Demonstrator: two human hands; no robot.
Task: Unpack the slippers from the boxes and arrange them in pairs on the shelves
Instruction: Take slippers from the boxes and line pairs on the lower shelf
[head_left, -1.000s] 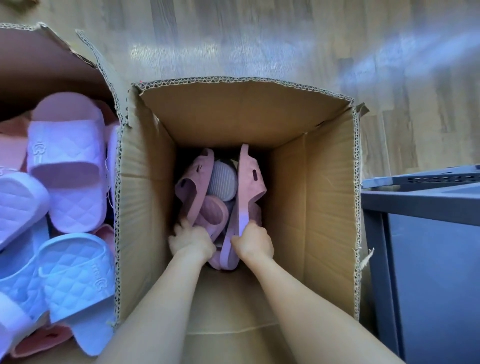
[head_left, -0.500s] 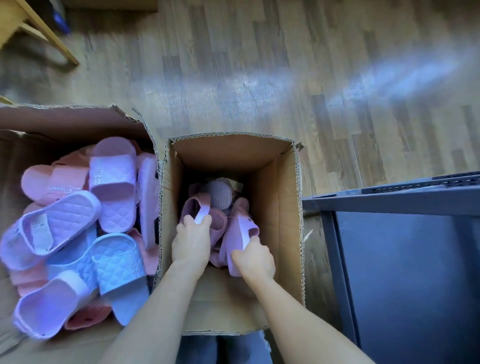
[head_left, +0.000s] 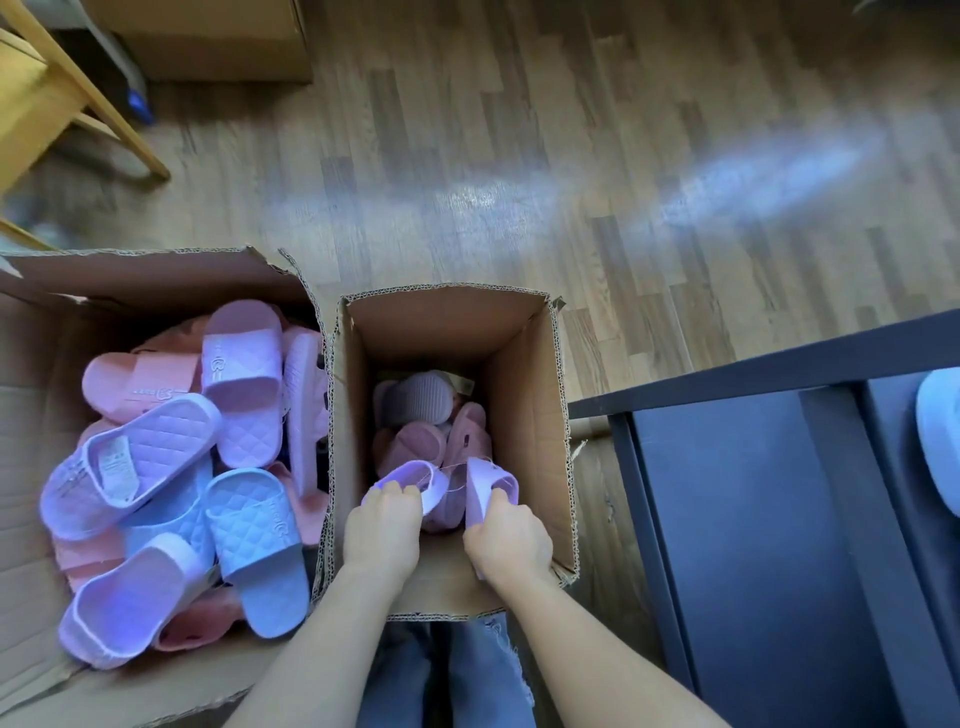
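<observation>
Both my hands reach into a tall open cardboard box (head_left: 524, 364) on the floor. My left hand (head_left: 383, 525) grips a lilac slipper (head_left: 415, 478) near the box's front. My right hand (head_left: 506, 535) grips a second lilac slipper (head_left: 488, 486) held on edge; a thin thread joins the two. Deeper in the box lie pink slippers (head_left: 415, 441) and a grey one (head_left: 415, 397). A wider open box (head_left: 156, 275) on the left is heaped with pink, lilac and blue quilted slippers (head_left: 249, 545).
A dark shelf unit (head_left: 769, 493) stands at the right, with a pale blue slipper (head_left: 940, 436) on it at the frame edge. A wooden chair leg (head_left: 93, 98) and another cardboard box (head_left: 208, 41) sit at the back left on the wood floor.
My view has pulled up and back from the box. Both hands have lifted the lilac pair higher, off the pink slippers below, and the shelf slipper has come into sight.
</observation>
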